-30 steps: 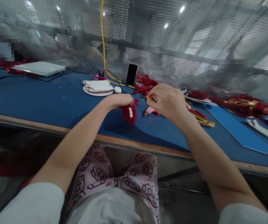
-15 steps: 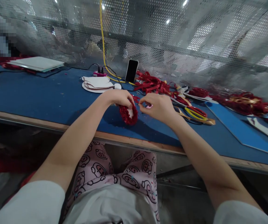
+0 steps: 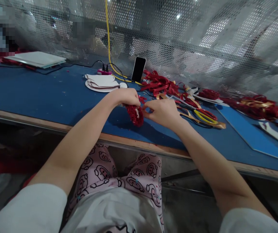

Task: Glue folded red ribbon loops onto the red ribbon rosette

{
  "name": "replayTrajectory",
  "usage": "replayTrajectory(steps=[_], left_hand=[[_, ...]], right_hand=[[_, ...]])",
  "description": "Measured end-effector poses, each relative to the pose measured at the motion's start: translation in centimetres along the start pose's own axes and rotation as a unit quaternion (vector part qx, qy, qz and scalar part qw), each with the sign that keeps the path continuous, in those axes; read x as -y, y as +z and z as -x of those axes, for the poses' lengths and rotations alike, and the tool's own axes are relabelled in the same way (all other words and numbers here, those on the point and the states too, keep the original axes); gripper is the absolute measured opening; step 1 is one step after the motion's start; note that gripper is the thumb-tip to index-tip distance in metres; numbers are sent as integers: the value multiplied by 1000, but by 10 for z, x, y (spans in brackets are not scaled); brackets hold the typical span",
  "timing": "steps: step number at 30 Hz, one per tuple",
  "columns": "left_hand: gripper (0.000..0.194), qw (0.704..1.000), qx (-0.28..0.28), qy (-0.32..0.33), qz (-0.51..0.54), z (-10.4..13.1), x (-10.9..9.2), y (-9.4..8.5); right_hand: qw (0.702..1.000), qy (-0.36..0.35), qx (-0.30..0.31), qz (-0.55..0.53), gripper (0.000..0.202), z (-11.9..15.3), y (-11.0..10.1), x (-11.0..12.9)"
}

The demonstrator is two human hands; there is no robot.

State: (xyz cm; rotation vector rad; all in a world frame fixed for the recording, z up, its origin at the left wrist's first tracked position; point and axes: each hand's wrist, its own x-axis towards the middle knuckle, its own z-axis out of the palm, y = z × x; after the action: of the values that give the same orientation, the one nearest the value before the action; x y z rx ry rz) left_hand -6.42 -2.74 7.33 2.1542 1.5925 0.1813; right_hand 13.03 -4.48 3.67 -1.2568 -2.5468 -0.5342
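Note:
A fuzzy red piece [image 3: 135, 116] with a pale inner side hangs just above the blue tabletop near its front edge. My left hand [image 3: 128, 96] is closed around its upper part, with the fingers curled over it. At its right side is my right hand [image 3: 162, 110], thumb and forefinger pinched close against the red edge; whatever lies between those fingertips is too small to make out. Small red bits [image 3: 142, 99] show between and behind the two hands.
Behind the hands are white cut shapes [image 3: 101, 81], a phone [image 3: 138, 69] and red ribbons [image 3: 158, 83]. Yellow-and-red-handled scissors [image 3: 205, 116] lie right, beside a blue board [image 3: 250, 131]. White sheets [image 3: 38, 59] lie far left. A perforated screen stands behind.
The red piece has turned, so less of its pale inner side shows. My right hand has come closer to its edge. The view has shifted slightly.

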Motion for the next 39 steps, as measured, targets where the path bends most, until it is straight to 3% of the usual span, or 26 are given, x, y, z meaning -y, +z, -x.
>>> replayTrajectory(steps=[14,24,34,39], left_hand=[[32,1000,-11,-17,11,2,-3,1],[23,1000,-13,-4,21,7,-7,0],[31,1000,-8,-6,17,4,-4,-1],[27,999,-7,29,12,3,-4,-1]], right_hand=[[997,4,55,51,26,-6,-1,12],[997,2,48,63,28,-5,3,15],[998,18,50,27,32,-1,2,-1],[998,27,50,25,37,0,3,3]])
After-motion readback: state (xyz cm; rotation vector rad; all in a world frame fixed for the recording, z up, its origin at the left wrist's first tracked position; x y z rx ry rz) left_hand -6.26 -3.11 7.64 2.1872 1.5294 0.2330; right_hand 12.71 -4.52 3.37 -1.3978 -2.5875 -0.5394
